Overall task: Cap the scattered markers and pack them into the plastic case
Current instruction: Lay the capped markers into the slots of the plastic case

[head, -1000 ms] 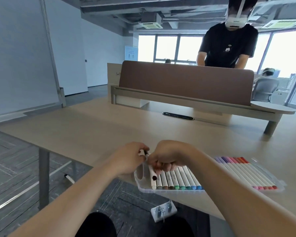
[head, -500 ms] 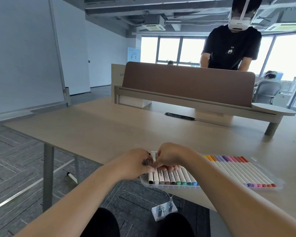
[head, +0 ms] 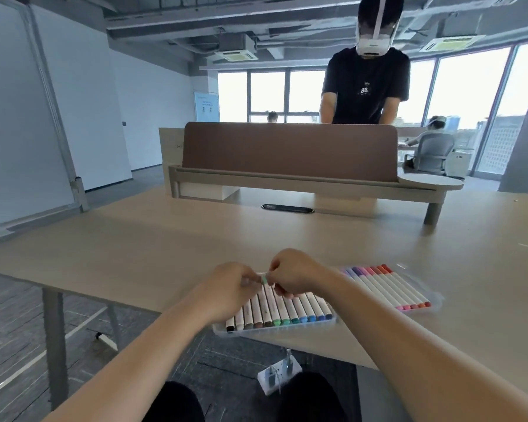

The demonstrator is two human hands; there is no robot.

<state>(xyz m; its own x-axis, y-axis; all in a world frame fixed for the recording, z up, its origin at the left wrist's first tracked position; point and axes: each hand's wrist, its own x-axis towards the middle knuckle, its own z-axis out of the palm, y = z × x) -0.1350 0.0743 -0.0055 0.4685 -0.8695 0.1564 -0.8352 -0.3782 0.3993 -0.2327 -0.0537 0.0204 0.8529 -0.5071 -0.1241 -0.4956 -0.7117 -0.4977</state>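
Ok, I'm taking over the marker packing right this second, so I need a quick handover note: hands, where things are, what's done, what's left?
Left hand: fingers curled at the near row's far end; grip blurred.
Right hand: pinches a green cap there.
Near case half, at the table edge: markers black to blue.
Far case half: purple-to-red markers.
Done: both rows laid in.
Left: seat the green one, check the white pen-like thing on the floor, close the case.

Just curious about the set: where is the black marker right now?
In the head view, the black marker lies at the left end of the row in the plastic case, at the near edge of the table, just below the left hand.
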